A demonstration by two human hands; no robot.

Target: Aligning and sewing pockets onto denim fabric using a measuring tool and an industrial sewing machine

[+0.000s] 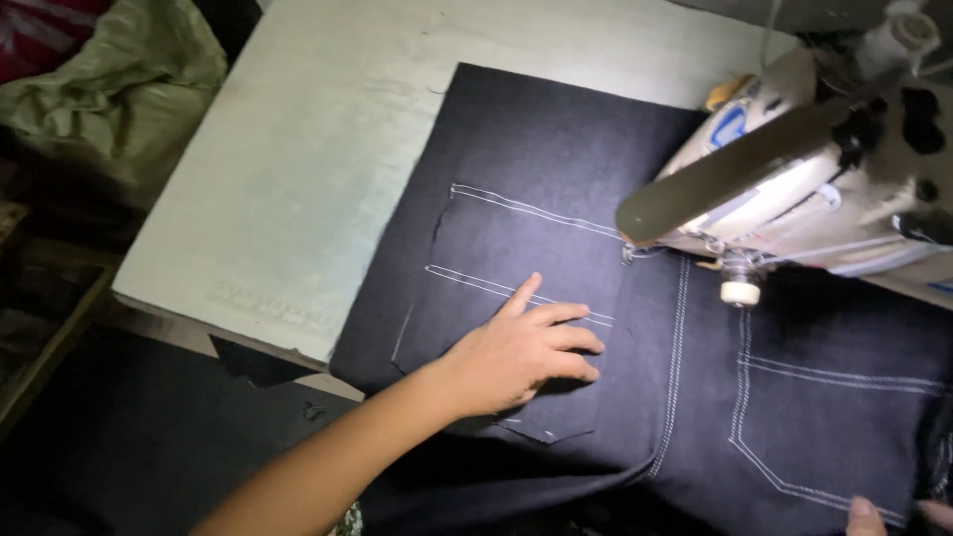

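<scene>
Desk (298, 169) first: a pale, worn surface carries a dark denim panel (556, 149) whose near part hangs over the front edge, so the hanging weight could drag the cloth off line if the hold slackens. The denim bears white topstitching, with a sewn back pocket (824, 417) at the right and a loose pocket piece (516, 298) laid at the middle. An industrial sewing machine (794, 169) stands at the right, its head over the cloth and its lamp lighting the needle area (627, 253) (the needle itself is too small to make out). The left hand (521, 352) lies flat and spread on the pocket piece, fingers pointing toward the machine, gripping nothing, only pressing. Should that press be uneven, the pocket piece could creep or pucker over the panel, and a seam would likely land crooked against the marked lines. Its fingertips point toward the presser zone, though they lie well apart from it; sliding closer would put them at risk. The right hand (893, 518) shows only as fingertips at the lower edge, touching the denim by the sewn pocket; whether it pinches the cloth cannot be told. A green sack (119, 89) sits beyond the desk at the left.
</scene>
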